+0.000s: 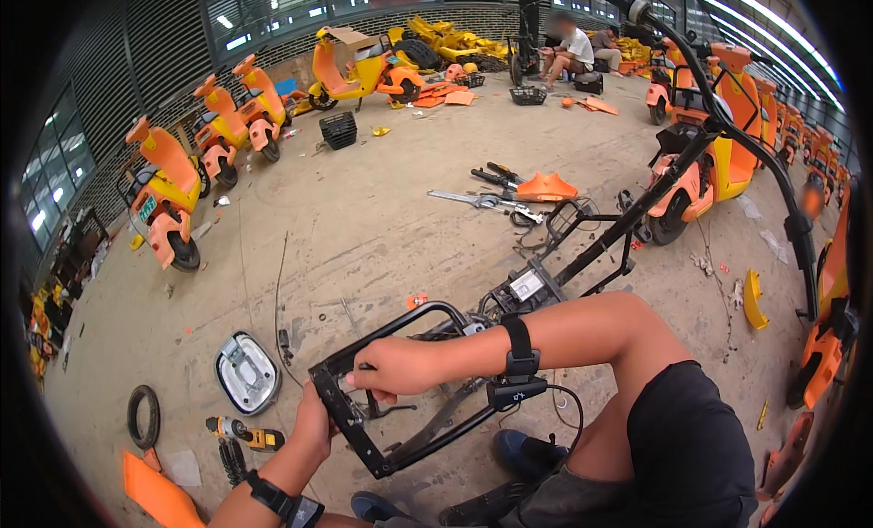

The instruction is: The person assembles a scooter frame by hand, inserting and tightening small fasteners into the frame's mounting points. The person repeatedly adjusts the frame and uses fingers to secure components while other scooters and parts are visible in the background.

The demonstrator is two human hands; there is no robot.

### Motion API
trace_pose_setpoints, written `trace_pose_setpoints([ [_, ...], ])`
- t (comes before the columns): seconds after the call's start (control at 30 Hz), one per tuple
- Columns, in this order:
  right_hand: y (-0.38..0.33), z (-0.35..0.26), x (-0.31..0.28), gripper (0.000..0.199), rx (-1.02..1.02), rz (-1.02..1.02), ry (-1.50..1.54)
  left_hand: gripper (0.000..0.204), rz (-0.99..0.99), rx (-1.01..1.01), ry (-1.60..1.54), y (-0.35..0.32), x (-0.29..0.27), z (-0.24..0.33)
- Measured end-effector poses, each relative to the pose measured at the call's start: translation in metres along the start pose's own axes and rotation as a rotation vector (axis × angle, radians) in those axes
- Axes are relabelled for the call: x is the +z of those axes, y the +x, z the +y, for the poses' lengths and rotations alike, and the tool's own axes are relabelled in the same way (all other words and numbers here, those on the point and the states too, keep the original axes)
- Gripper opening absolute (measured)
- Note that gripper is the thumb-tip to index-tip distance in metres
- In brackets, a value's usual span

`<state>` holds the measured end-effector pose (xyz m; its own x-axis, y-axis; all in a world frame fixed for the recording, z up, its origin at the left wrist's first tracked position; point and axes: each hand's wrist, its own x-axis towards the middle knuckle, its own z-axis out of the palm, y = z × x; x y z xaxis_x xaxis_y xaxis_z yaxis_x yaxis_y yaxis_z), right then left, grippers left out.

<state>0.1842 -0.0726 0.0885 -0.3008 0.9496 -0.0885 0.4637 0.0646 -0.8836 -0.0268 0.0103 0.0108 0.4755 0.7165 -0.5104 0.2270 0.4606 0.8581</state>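
Observation:
A stripped black scooter frame (564,264) lies across the concrete floor in front of me, its handlebar rising at the upper right. My right hand (396,366) is closed over the top of the black rear rack bar (382,337). My left hand (314,423) grips the rack's lower left side from beneath. Both wrists wear black straps, and a small black device hangs under my right wrist. My feet in dark shoes stand below the rack.
An upturned scooter seat (246,373), a small tyre (143,416) and a yellow cordless drill (244,432) lie to my left. Tools and an orange panel (544,188) lie farther out. Orange and yellow scooters (168,196) ring the hall. Seated people (573,50) work at the back.

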Motion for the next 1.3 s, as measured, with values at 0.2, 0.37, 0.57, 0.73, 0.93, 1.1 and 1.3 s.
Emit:
trace_pose_setpoints([
  [0.2, 0.01, 0.027, -0.006, 0.04, -0.051, -0.037, 0.058, 0.067, 0.168, -0.062, -0.054, 0.003, 0.0, -0.009],
  [0.37, 0.004, 0.037, -0.017, 0.036, -0.06, 0.06, 0.19, 0.055, 0.256, -0.02, -0.249, 0.006, 0.02, -0.014],
  [0.57, 0.011, 0.052, -0.021, 0.031, -0.164, 0.1, 0.247, 0.043, 0.326, -0.034, -0.329, 0.005, 0.029, -0.008],
  [0.73, 0.014, 0.064, -0.018, 0.03, -0.177, 0.114, 0.273, 0.043, 0.361, -0.001, -0.313, 0.002, 0.033, -0.004],
  [0.93, 0.014, 0.071, -0.013, 0.029, -0.148, 0.166, 0.314, 0.04, 0.356, 0.025, -0.337, 0.007, 0.028, -0.011],
  [1.1, 0.011, 0.065, -0.009, 0.026, -0.11, 0.136, 0.284, 0.039, 0.321, 0.038, -0.367, 0.006, 0.031, -0.009],
  [1.3, 0.004, 0.043, -0.005, 0.025, -0.12, 0.11, 0.245, 0.041, 0.263, 0.062, -0.383, 0.003, 0.035, -0.007],
])
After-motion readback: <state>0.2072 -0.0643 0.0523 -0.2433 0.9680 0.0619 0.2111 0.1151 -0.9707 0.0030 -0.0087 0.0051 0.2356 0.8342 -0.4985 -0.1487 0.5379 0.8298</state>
